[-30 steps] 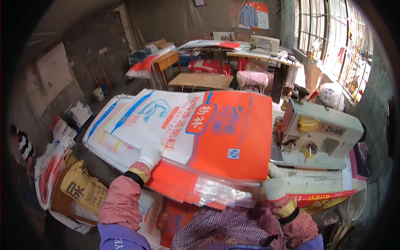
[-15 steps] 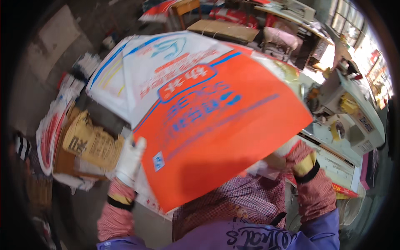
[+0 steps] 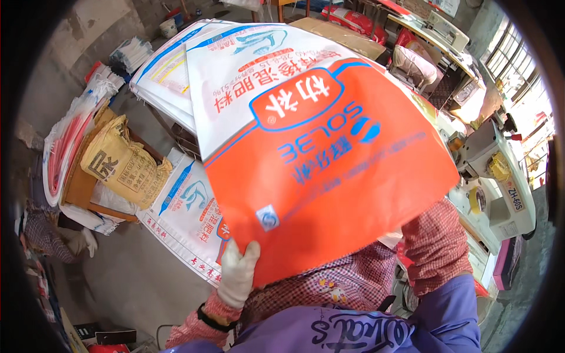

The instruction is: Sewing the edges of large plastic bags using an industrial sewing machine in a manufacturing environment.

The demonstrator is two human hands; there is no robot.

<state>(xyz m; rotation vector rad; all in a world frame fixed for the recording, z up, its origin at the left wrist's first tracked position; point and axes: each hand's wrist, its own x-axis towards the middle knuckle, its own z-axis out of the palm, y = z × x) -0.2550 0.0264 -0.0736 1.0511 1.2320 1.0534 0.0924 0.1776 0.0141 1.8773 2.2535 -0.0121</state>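
A large orange and white printed sack [image 3: 353,176] lies flat and tilted across the middle of the view, its orange end toward me. My left hand [image 3: 237,276], in a white glove, is closed on the sack's near left edge, with the thumb over the orange face. The sack hides my right hand; only its forearm in a red checked sleeve shows, reaching under the right edge. Another sack [image 3: 185,200] with a similar print hangs below and to the left. Beyond the orange one lies a pile of white sacks [image 3: 162,73].
A sewing machine [image 3: 506,188] stands close on the right. At the left are a tan printed sack [image 3: 126,162] and a bundle of red and white sacks [image 3: 65,153]. Another person's gloved hand [image 3: 88,241] shows at the far left. A cardboard sheet [image 3: 338,36] lies at the back.
My left hand has moved right and nearer to me, along the sack's edge toward its near corner. The sack has shifted slightly right, and my right hand has gone out of sight beneath it.
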